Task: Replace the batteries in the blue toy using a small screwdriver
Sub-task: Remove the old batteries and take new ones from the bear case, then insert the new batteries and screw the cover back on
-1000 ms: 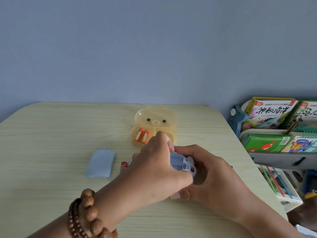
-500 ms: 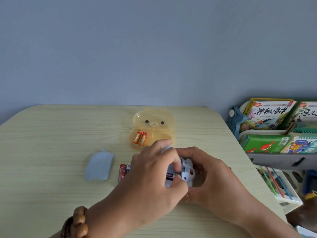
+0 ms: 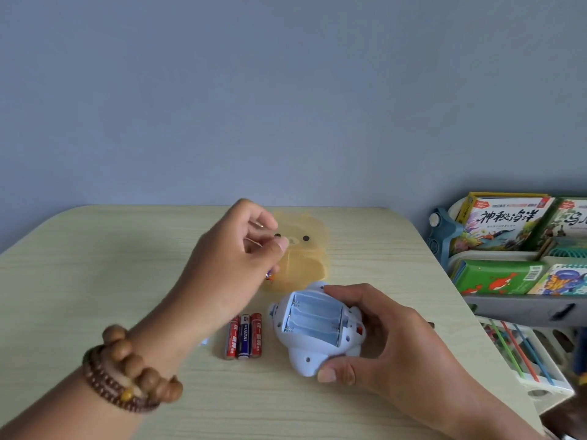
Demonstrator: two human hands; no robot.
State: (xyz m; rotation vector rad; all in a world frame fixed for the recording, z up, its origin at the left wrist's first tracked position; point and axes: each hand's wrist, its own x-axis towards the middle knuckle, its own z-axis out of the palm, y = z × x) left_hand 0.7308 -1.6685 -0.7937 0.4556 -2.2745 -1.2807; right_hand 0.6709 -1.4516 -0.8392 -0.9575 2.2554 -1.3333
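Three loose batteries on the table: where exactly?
Head view, centre: the three batteries lie side by side on the table, just left of the blue toy that the right hand holds.

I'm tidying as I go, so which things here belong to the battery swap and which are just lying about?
For the job: blue toy, compartment open and empty, in the right hand; three batteries beside it; yellow bear case by the left hand.
Lying about: picture books on the rack to the right of the table.
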